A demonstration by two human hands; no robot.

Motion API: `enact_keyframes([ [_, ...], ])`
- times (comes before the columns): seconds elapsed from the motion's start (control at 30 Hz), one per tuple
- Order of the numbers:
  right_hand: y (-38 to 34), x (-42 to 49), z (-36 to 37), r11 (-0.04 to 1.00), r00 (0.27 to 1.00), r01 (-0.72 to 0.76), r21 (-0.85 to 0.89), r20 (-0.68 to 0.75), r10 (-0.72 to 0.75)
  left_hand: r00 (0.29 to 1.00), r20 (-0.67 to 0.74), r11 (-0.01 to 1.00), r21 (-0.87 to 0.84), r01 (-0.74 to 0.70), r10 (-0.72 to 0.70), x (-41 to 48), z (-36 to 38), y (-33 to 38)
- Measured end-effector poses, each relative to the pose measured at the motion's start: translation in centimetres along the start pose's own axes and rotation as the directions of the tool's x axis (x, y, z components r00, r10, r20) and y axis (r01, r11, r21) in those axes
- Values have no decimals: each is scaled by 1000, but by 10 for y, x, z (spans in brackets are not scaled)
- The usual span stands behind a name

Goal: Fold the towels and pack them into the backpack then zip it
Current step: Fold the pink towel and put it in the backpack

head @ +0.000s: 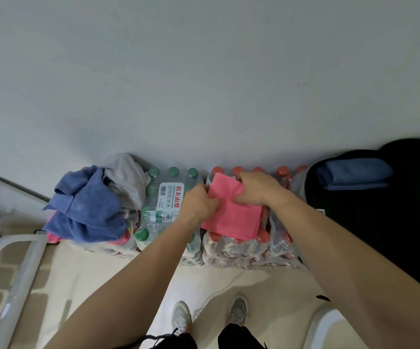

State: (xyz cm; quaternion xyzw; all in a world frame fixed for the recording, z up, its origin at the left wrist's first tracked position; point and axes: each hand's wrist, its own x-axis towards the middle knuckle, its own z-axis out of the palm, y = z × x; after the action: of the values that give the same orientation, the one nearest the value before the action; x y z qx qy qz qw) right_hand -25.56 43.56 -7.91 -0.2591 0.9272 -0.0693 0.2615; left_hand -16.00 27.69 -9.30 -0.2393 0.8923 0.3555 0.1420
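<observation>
A pink towel (231, 215), folded into a small rectangle, lies on top of a shrink-wrapped pack of red-capped bottles (241, 250). My left hand (200, 204) pinches its left edge and my right hand (256, 188) grips its far right part. A black backpack (380, 222) stands open at the right, with a folded blue towel (352, 176) lying in its mouth. At the left, an unfolded blue towel (88, 210) and a grey towel (125, 177) are heaped on another bottle pack, with a bit of pink cloth under them.
A pack of green-capped water bottles (165, 205) sits between the towel heap and the red-capped pack, all against a pale wall. A white frame (20, 280) stands at the lower left. My feet (209, 316) are on the tiled floor below.
</observation>
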Motion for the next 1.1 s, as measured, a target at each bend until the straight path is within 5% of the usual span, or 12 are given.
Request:
enact_keyframes([
  [0.23, 8, -42, -24, 892, 999, 4, 451, -43, 17, 922, 254, 955, -123, -271, 294, -23, -42, 23],
  [0.33, 8, -57, -33, 874, 1000, 15, 486, -29, -1, 876, 319, 932, -91, -351, 362, -19, -57, 37],
  [0.53, 23, -61, -10, 812, 989, -145, 565, 69, 129, 958, 152, 970, -4, -245, 242, 7, -48, 36],
  [0.7, 20, -53, 21, 907, 959, -218, 360, -96, 268, 942, 278, 966, 119, -229, 189, 15, -18, 14],
  [0.87, 12, -42, 30, 843, 913, -243, 480, -181, 366, 972, -4, 915, 340, -219, 235, 13, -13, 8],
  [1.1, 7, -36, 19, 675, 892, -177, 717, -173, 417, 991, -84, 994, -27, -107, 104, 17, -11, 9],
])
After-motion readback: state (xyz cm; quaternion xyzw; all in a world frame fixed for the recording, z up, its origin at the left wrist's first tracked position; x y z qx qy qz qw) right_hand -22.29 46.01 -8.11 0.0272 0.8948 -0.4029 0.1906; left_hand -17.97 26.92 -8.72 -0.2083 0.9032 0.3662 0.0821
